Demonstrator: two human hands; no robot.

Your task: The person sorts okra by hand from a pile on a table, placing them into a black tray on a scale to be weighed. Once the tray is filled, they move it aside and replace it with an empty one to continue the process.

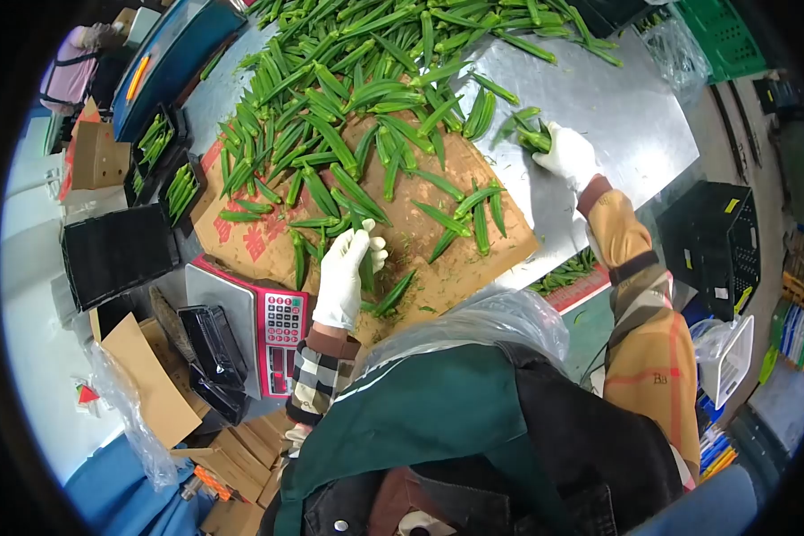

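My right hand [570, 159], in a white glove, is closed around several green okra pods [534, 139] above the bare metal at the table's right side. My left hand [345, 272], also gloved in white, is over the cardboard sheet [402, 268] with its fingers curled in. A green okra pod [367, 272] shows between its thumb and fingers, partly hidden by the glove. Loose okra pods [481, 223] lie scattered on the cardboard around my hands. Beyond them a large pile of okra [348, 62] spreads over the far part of the table.
A red-framed scale [285, 317] stands left of my left hand, beside stacked black trays [214, 344]. Okra-filled black trays [182, 190] sit farther left. An open cardboard box [143, 375] is at lower left. A black crate [710, 241] stands to the right. Another person [71, 71] is at far left.
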